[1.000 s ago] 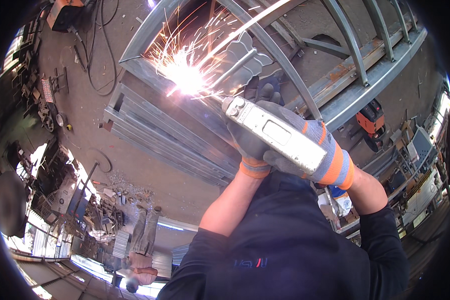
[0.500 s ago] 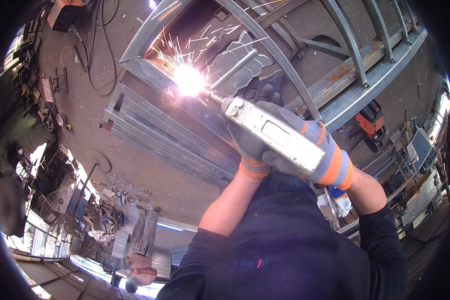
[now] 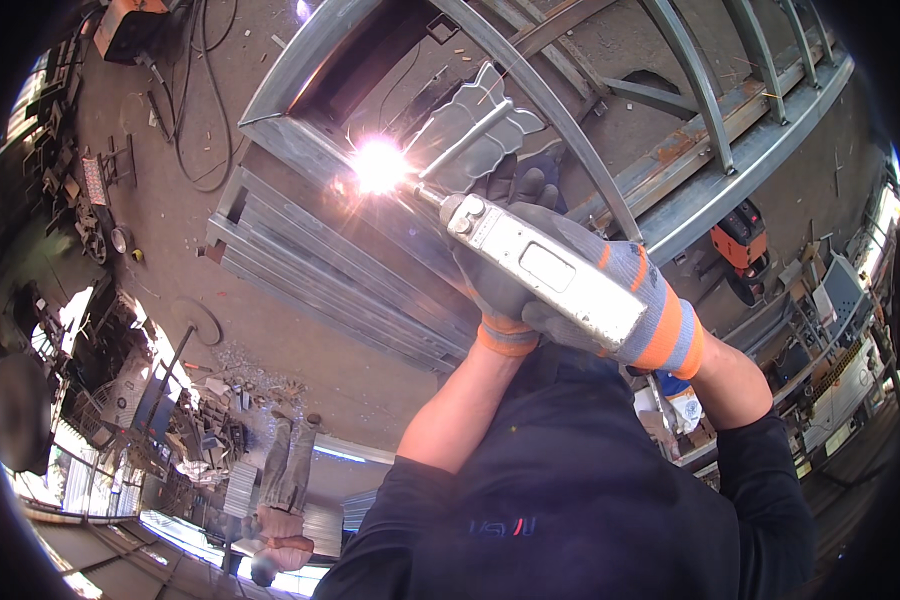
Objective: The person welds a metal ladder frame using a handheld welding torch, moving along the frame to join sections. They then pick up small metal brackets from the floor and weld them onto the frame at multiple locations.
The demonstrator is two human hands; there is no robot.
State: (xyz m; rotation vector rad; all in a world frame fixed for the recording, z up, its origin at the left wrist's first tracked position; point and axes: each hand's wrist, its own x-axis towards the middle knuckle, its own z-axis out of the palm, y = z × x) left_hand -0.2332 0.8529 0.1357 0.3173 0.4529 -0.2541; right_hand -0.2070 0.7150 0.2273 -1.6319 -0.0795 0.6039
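Both my hands, in grey and orange work gloves, are closed round a white, box-bodied welding gun (image 3: 505, 238). My right hand (image 3: 630, 265) wraps its body from the right; my left hand (image 3: 490, 285) is beneath and to its left, its fingers partly hidden by the gun. The nozzle points up and left to a glaring white weld spot (image 3: 380, 165) on the lower member of a grey steel tube frame (image 3: 290, 137). Glare hides the exact contact. Just right of the glow lies a scalloped, petal-edged sheet-metal piece (image 3: 460, 125).
Stacked square steel tubes (image 3: 320, 270) lie left of my hands. A curved frame with crossbars (image 3: 705, 215) spans the upper right. Orange machines stand at right (image 3: 740, 240) and upper left (image 3: 130, 28), the latter with a cable on the floor. Another person (image 3: 280, 520) is at lower left.
The long spray of sparks round the weld spot has died down to a compact glow. The gun and both hands have barely moved.
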